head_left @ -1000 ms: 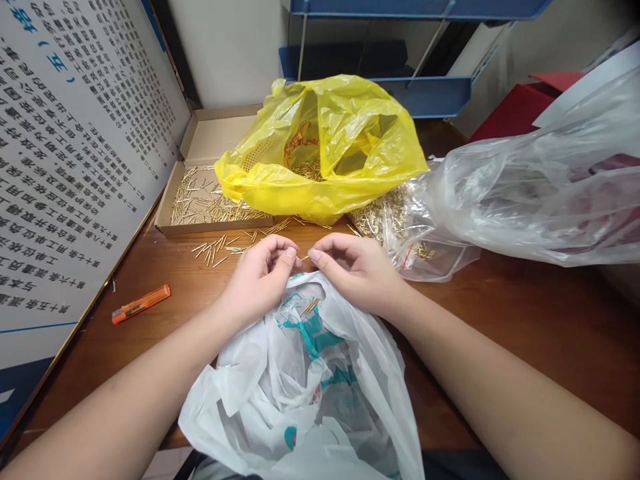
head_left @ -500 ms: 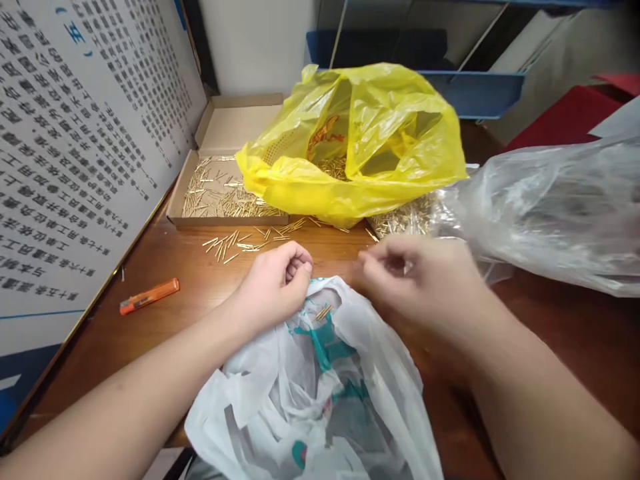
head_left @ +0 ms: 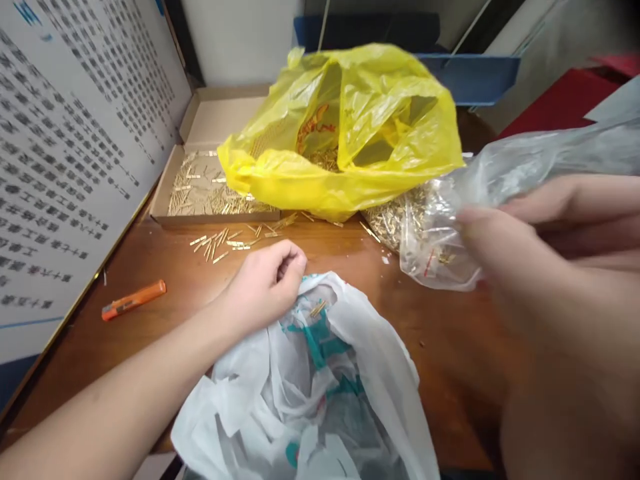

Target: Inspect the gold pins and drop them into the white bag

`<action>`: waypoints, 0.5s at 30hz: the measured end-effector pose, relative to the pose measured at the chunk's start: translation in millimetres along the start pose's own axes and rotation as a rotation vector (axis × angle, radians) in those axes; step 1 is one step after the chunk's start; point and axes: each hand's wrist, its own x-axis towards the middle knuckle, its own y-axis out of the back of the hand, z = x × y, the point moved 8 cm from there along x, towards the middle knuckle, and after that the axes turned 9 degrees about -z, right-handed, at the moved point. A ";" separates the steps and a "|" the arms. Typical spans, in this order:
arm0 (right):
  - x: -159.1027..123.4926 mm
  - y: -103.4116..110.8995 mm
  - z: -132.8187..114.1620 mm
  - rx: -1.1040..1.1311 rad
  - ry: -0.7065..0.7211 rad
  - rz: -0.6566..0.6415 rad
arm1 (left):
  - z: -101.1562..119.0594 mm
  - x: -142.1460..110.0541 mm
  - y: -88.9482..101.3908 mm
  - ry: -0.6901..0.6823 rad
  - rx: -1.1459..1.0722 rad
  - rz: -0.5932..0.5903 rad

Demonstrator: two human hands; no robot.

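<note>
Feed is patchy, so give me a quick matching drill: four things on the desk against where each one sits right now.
Things:
1. yellow bag
2. orange lighter
3. white bag
4. left hand

Places:
A. curled at the white bag's rim
B. alone on bare wood, left, by the leaning board
C. nearest the camera, mouth open
D. partly over the cardboard tray of brass pins

Pairs: 1-D, 2-B, 3-C, 4-A

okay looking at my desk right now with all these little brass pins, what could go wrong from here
Loose pins lie on the bare table outside the cardboard box; a sweeping arm could knock them to the floor. The white bag hangs over the table edge with pins inside, so it might slip off. Your right hand is close to the clear bag and may snag it.
</note>
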 end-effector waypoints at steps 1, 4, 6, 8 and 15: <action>1.6 -3.8 2.0 -0.008 -0.029 -0.042 | -0.1 -0.1 0.1 0.000 0.003 -0.001; 7.2 -19.1 17.0 0.077 -0.126 -0.139 | -0.9 -0.2 0.5 0.001 -0.004 -0.008; 9.5 -18.1 30.0 0.175 -0.176 -0.020 | -1.1 -0.3 0.3 -0.001 0.005 -0.016; 10.2 -22.6 39.1 0.242 -0.184 0.046 | -1.0 -0.7 0.3 -0.006 0.030 -0.013; 5.2 -24.9 38.7 0.304 -0.024 0.287 | 7.0 -5.5 0.1 -0.096 0.099 -0.015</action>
